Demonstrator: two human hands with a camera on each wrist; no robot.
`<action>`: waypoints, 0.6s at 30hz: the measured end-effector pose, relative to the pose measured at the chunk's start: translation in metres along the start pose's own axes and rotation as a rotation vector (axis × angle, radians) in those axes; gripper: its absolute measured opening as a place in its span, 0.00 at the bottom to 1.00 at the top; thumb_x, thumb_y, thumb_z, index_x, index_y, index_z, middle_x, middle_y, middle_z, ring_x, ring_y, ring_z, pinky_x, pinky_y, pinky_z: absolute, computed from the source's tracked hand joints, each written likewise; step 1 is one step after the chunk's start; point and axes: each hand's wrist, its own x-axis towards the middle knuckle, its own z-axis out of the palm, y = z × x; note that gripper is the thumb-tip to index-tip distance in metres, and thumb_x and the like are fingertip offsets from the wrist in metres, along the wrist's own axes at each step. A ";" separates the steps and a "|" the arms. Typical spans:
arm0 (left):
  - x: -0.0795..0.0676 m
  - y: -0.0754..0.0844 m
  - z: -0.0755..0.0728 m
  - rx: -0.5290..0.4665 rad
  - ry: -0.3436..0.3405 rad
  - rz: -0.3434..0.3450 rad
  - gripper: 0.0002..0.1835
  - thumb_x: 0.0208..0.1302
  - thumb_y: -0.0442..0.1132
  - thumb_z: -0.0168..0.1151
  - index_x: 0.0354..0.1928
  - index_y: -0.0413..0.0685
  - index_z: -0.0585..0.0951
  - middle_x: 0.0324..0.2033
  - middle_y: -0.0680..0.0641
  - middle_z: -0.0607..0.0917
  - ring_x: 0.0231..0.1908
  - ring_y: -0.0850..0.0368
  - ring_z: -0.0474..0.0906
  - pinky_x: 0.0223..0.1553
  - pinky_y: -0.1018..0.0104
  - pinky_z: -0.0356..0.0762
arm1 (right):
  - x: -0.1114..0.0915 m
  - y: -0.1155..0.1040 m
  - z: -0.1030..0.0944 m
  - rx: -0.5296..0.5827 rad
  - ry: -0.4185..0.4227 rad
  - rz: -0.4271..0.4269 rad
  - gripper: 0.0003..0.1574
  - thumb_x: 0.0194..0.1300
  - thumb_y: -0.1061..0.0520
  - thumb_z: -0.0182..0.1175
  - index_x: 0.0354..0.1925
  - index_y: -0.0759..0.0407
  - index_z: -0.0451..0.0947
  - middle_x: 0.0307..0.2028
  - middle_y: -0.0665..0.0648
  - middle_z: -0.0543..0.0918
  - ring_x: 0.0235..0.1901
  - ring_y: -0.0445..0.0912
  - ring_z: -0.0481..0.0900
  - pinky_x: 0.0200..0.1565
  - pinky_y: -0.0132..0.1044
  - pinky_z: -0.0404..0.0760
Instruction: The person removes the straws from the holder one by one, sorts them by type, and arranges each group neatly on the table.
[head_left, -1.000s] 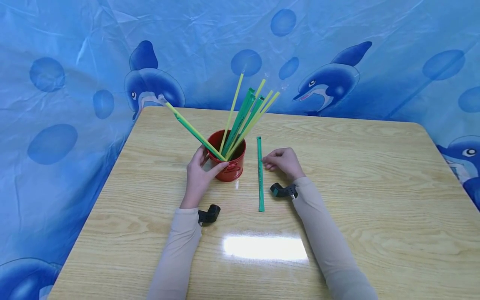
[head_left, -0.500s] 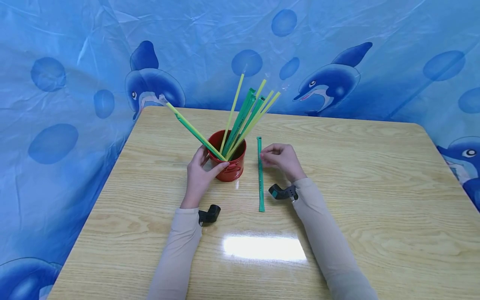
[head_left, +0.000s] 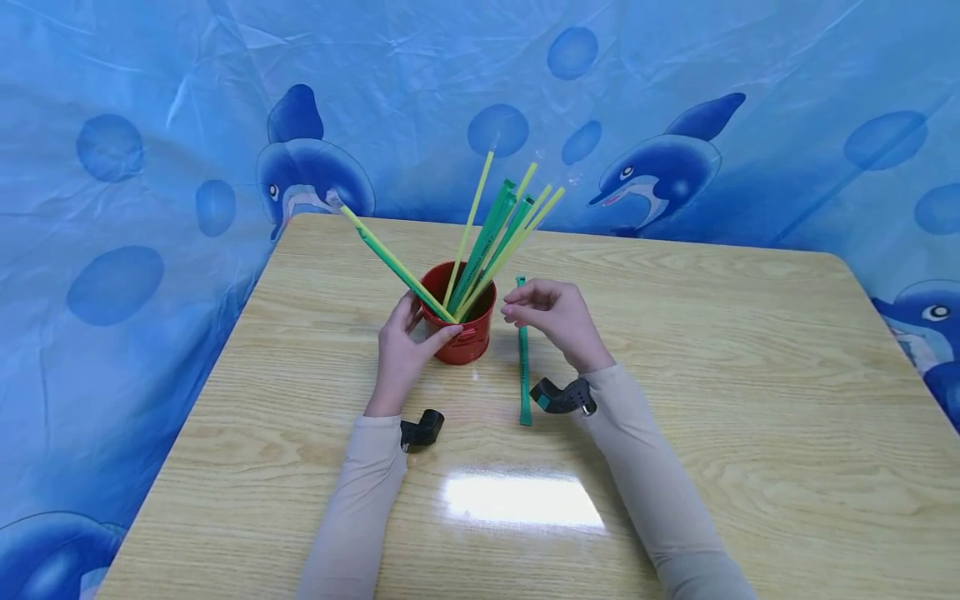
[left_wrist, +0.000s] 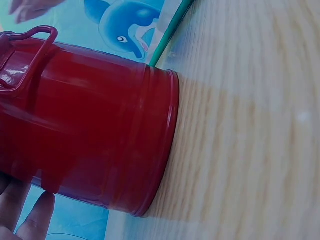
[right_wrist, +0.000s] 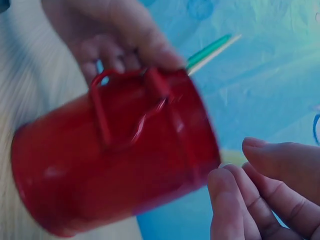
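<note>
My left hand holds a small red bucket by its near left side, thumb at the rim. In the left wrist view, fingertips lie along the bucket's wall. Yellow straws in clear wrappers and slim green printed packets lean out of it. To the right, my right hand hovers near the rim, fingers loosely bent. The right wrist view shows its thumb and fingers apart, holding nothing. Below that hand, a slim green packet lies lengthwise on the table, partly hidden.
The wooden table reaches back to a blue sheet with printed dolphins. A bright reflection shows on the tabletop in front of the bucket. A black camera mount sits on the right wrist, another on the left.
My right hand has moved left and slightly up, across the green packet on the table toward the bucket. The left hand keeps its hold. The head view has shifted slightly.
</note>
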 end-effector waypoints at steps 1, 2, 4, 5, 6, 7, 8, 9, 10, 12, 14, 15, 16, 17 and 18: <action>-0.002 0.005 0.000 0.005 -0.001 -0.005 0.38 0.54 0.33 0.70 0.67 0.37 0.64 0.63 0.38 0.69 0.63 0.46 0.65 0.64 0.55 0.63 | -0.001 -0.003 0.001 -0.003 -0.001 -0.012 0.13 0.60 0.61 0.65 0.40 0.69 0.80 0.33 0.57 0.84 0.33 0.50 0.82 0.41 0.46 0.83; -0.003 0.010 0.000 0.009 -0.003 -0.007 0.38 0.54 0.32 0.69 0.67 0.36 0.63 0.63 0.37 0.69 0.63 0.45 0.65 0.64 0.54 0.63 | -0.002 -0.006 0.003 -0.007 -0.002 -0.026 0.13 0.60 0.61 0.65 0.40 0.69 0.80 0.33 0.57 0.84 0.33 0.50 0.82 0.41 0.46 0.83; -0.007 0.019 0.000 0.018 -0.004 -0.006 0.37 0.55 0.31 0.69 0.66 0.34 0.63 0.63 0.36 0.68 0.63 0.44 0.65 0.64 0.53 0.63 | -0.003 -0.011 0.005 -0.011 -0.008 -0.050 0.13 0.60 0.61 0.65 0.41 0.70 0.80 0.34 0.58 0.84 0.33 0.49 0.82 0.40 0.44 0.83; -0.008 0.023 0.000 0.019 -0.004 -0.004 0.37 0.55 0.31 0.68 0.66 0.34 0.63 0.63 0.36 0.68 0.63 0.43 0.65 0.64 0.53 0.63 | -0.004 -0.014 0.007 -0.015 -0.015 -0.063 0.13 0.60 0.61 0.65 0.41 0.70 0.80 0.34 0.58 0.84 0.33 0.49 0.83 0.40 0.44 0.83; -0.010 0.027 -0.001 0.020 -0.004 -0.001 0.37 0.55 0.30 0.68 0.66 0.33 0.63 0.63 0.36 0.69 0.63 0.43 0.65 0.64 0.53 0.63 | -0.004 -0.017 0.009 -0.017 -0.023 -0.072 0.14 0.60 0.61 0.65 0.41 0.71 0.79 0.35 0.58 0.84 0.34 0.49 0.83 0.40 0.42 0.83; -0.010 0.028 0.000 0.020 -0.004 0.002 0.37 0.55 0.30 0.68 0.66 0.33 0.63 0.62 0.35 0.69 0.63 0.43 0.65 0.64 0.53 0.63 | -0.004 -0.019 0.010 -0.018 -0.030 -0.078 0.14 0.60 0.61 0.64 0.41 0.72 0.79 0.35 0.59 0.84 0.34 0.49 0.83 0.41 0.42 0.83; -0.010 0.028 0.000 0.019 -0.003 0.005 0.37 0.55 0.30 0.68 0.66 0.33 0.63 0.62 0.35 0.69 0.63 0.43 0.65 0.64 0.53 0.63 | -0.004 -0.021 0.012 -0.017 -0.038 -0.085 0.14 0.61 0.62 0.64 0.42 0.72 0.79 0.36 0.59 0.84 0.35 0.50 0.83 0.41 0.41 0.83; -0.010 0.028 -0.001 0.020 -0.003 0.008 0.37 0.55 0.30 0.68 0.66 0.33 0.63 0.62 0.35 0.69 0.63 0.43 0.65 0.63 0.53 0.63 | -0.004 -0.022 0.013 -0.020 -0.045 -0.093 0.14 0.61 0.62 0.64 0.42 0.73 0.79 0.36 0.59 0.84 0.36 0.51 0.83 0.42 0.41 0.83; -0.010 0.028 -0.001 0.019 -0.003 0.011 0.37 0.55 0.30 0.68 0.66 0.33 0.63 0.62 0.35 0.69 0.63 0.43 0.65 0.63 0.53 0.63 | -0.004 -0.024 0.015 -0.021 -0.052 -0.098 0.14 0.61 0.62 0.64 0.42 0.73 0.79 0.37 0.59 0.84 0.36 0.52 0.83 0.42 0.40 0.83; -0.010 0.027 -0.001 0.022 -0.003 0.019 0.37 0.55 0.31 0.68 0.66 0.33 0.64 0.62 0.35 0.69 0.63 0.43 0.65 0.63 0.53 0.63 | -0.003 -0.027 0.019 -0.016 -0.064 -0.108 0.14 0.61 0.63 0.63 0.42 0.73 0.79 0.37 0.59 0.84 0.37 0.54 0.83 0.42 0.40 0.82; -0.010 0.027 -0.001 0.022 -0.003 0.028 0.37 0.55 0.31 0.68 0.66 0.33 0.64 0.62 0.35 0.69 0.63 0.44 0.65 0.63 0.54 0.63 | -0.001 -0.030 0.023 -0.012 -0.074 -0.124 0.13 0.61 0.63 0.63 0.42 0.72 0.79 0.37 0.59 0.84 0.38 0.56 0.82 0.42 0.39 0.82; -0.010 0.027 -0.001 0.021 -0.005 0.032 0.36 0.56 0.31 0.68 0.66 0.33 0.64 0.62 0.35 0.69 0.63 0.44 0.65 0.64 0.55 0.63 | -0.001 -0.031 0.026 -0.011 -0.079 -0.133 0.13 0.61 0.63 0.63 0.42 0.71 0.79 0.37 0.59 0.84 0.38 0.58 0.82 0.42 0.40 0.82; -0.010 0.026 -0.001 0.019 -0.006 0.036 0.36 0.56 0.31 0.68 0.66 0.33 0.64 0.62 0.35 0.69 0.63 0.44 0.65 0.64 0.55 0.63 | 0.001 -0.032 0.028 -0.006 -0.085 -0.140 0.13 0.61 0.63 0.63 0.42 0.71 0.79 0.37 0.59 0.84 0.39 0.59 0.81 0.42 0.40 0.82; -0.010 0.026 -0.001 0.020 -0.009 0.040 0.36 0.56 0.31 0.68 0.66 0.33 0.64 0.62 0.35 0.69 0.63 0.44 0.65 0.64 0.55 0.63 | 0.002 -0.033 0.030 -0.003 -0.089 -0.146 0.12 0.61 0.64 0.63 0.42 0.71 0.80 0.37 0.59 0.84 0.39 0.60 0.81 0.41 0.40 0.82; -0.010 0.026 -0.001 0.020 -0.010 0.042 0.36 0.56 0.31 0.68 0.65 0.33 0.64 0.62 0.35 0.69 0.63 0.44 0.65 0.64 0.55 0.63 | 0.003 -0.034 0.033 -0.004 -0.095 -0.152 0.12 0.61 0.64 0.63 0.42 0.71 0.80 0.37 0.59 0.84 0.39 0.61 0.81 0.41 0.41 0.82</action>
